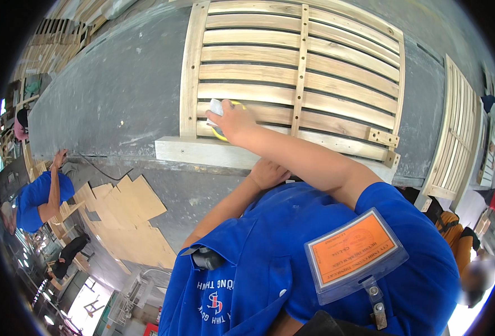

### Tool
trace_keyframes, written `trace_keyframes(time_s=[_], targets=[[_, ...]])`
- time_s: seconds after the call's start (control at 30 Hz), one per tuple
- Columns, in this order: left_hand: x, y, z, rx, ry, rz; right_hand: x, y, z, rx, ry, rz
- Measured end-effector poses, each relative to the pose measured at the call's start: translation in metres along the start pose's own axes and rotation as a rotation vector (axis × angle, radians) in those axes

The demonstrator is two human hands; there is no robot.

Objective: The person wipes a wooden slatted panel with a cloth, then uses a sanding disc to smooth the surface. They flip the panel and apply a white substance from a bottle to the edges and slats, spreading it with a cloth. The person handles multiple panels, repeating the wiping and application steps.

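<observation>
A slatted panel of pale wood [302, 50] lies on the grey table, its slats joined by a drilled middle strip and side rails. My right hand [233, 122] is closed on a folded white pad [214, 112] at the panel's near left corner. Something yellow and curved [220, 134] shows beneath that hand; its kind is hidden. A thick wooden rail [202, 152] runs along the panel's near side. Close to my body, against this rail, my left hand [266, 172] has its fingers curled in. What it grips is out of sight.
The grey table [118, 84] stretches left. Two drilled wooden blocks [383, 137] sit at the panel's near right corner. Another slatted panel [454, 134] stands at the right. Thin boards [130, 218] lie below left, near a person in blue [48, 193] with one hand at the table edge.
</observation>
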State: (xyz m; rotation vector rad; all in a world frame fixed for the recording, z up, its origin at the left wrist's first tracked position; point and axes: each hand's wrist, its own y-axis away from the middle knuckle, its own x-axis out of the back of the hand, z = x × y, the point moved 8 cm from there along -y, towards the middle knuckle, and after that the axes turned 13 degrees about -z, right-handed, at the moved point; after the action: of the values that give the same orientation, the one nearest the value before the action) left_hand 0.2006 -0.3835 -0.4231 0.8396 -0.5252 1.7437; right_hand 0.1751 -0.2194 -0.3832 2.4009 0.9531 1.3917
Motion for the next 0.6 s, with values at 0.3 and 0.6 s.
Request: trace_keyframes(time_s=[0.3, 0.6], targets=[[0.052, 0.01, 0.038, -0.09, 0.041, 0.181, -0.002, 0.049, 0.043, -0.05, -0.005, 0.033], [0.063, 0.015, 0.03, 0.019, 0.042, 0.279, 0.005, 0.085, 0.075, -0.128, -0.042, -0.016]])
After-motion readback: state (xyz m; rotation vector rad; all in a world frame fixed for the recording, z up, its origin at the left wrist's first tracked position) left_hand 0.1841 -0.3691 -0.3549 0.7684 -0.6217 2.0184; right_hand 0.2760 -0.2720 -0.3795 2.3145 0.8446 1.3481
